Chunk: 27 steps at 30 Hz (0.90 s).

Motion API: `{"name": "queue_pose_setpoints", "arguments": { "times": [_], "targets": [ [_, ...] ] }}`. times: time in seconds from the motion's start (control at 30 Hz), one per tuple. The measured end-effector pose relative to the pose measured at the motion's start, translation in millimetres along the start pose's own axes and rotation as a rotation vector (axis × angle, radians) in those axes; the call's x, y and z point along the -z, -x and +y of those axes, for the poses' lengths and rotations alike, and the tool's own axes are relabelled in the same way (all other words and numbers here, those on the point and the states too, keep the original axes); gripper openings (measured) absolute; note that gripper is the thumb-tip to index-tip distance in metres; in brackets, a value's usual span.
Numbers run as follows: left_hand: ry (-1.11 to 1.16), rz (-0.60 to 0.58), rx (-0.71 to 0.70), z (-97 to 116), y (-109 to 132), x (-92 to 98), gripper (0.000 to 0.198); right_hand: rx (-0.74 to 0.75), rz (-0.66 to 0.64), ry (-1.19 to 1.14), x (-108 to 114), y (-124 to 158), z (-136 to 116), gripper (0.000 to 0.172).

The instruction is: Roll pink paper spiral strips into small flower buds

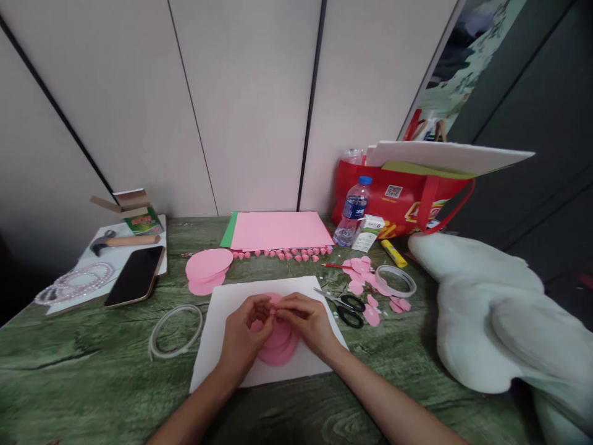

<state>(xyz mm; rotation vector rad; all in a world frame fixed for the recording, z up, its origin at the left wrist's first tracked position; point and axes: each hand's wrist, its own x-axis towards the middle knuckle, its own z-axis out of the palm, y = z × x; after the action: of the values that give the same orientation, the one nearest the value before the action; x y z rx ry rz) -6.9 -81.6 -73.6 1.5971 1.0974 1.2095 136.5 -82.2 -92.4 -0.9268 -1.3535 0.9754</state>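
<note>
Both hands meet over several pink paper discs point(278, 355) that lie on a white board point(222, 364). My left hand point(248, 327) has its fingers curled, with thumb and fingertips closed on a small pink paper piece point(273, 311). From the other side my right hand point(306, 315) pinches the same piece, so most of it is hidden. Scissors with black handles point(348, 308) lie at the board's right edge, blades pointing toward it. Beyond the board, a row of small pink paper buds point(287, 254) lines the front of a pink paper stack point(282, 230).
Left are a tape roll point(176, 332), phone point(135, 276), hammer point(125, 241) and bead strands point(76, 283). Right are paper scraps point(359, 272), another tape roll point(396, 280), glue stick point(393, 253), water bottle point(353, 210), red bag point(412, 201) and white plush object point(500, 309).
</note>
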Motion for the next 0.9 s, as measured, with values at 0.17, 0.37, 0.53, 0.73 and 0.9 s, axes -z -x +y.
{"name": "queue_pose_setpoints", "arguments": {
  "times": [0.17,0.37,0.53,0.73,0.9],
  "targets": [
    [0.027,-0.014,0.036,2.5,-1.5,-0.5,0.025,-0.003,-0.021,-0.008,3.3,-2.5,2.1,0.011],
    [0.025,-0.013,0.031,2.0,-1.6,-0.2,0.025,0.018,-0.052,0.032,4.7,-3.1,2.0,0.012],
    [-0.056,-0.028,-0.019,-0.6,-0.6,1.3,0.025,0.017,-0.035,0.085,3.8,-1.9,1.5,0.011],
    [-0.126,-0.023,-0.044,-2.4,-0.6,2.1,0.02,0.312,-0.079,0.385,5.0,3.8,3.7,0.02],
    [-0.242,-0.043,-0.088,-3.2,-0.1,2.4,0.023,0.425,-0.153,0.569,6.2,6.7,3.3,0.026]
  ]
}}
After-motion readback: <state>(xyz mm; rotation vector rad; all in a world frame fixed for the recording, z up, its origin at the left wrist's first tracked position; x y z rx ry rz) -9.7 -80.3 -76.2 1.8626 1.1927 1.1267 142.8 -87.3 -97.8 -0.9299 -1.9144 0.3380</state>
